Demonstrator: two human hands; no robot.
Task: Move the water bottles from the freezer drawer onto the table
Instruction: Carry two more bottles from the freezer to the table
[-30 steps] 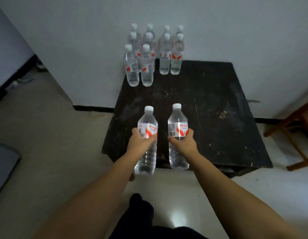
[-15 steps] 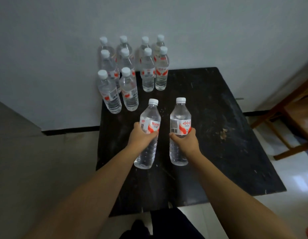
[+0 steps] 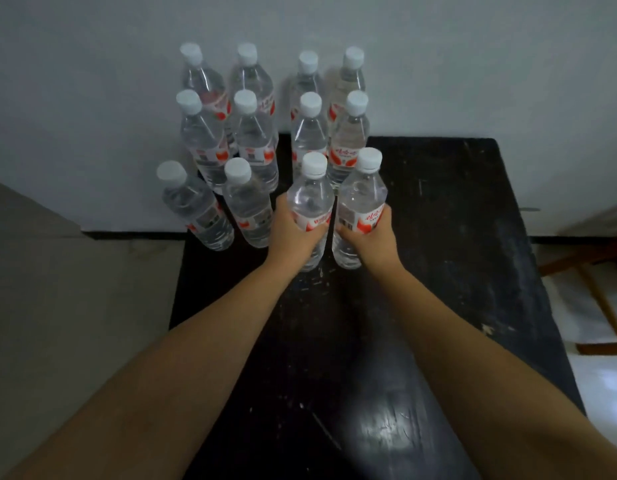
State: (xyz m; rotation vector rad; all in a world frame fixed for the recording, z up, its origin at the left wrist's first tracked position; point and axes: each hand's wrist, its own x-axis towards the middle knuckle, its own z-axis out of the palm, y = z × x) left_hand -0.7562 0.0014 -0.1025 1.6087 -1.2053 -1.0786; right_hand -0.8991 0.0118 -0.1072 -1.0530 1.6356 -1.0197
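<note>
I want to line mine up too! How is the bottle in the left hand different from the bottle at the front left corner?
The left-hand bottle is gripped round its label by the left hand; the corner bottle stands free, untouched. The held one closes the third row's gap; the corner one starts that row. Both are clear, white-capped, red-labelled.

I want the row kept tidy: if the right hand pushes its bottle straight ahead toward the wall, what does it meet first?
Probably the standing bottle just behind the bottle that the right hand grips; the gap between them is hard to judge.
</note>
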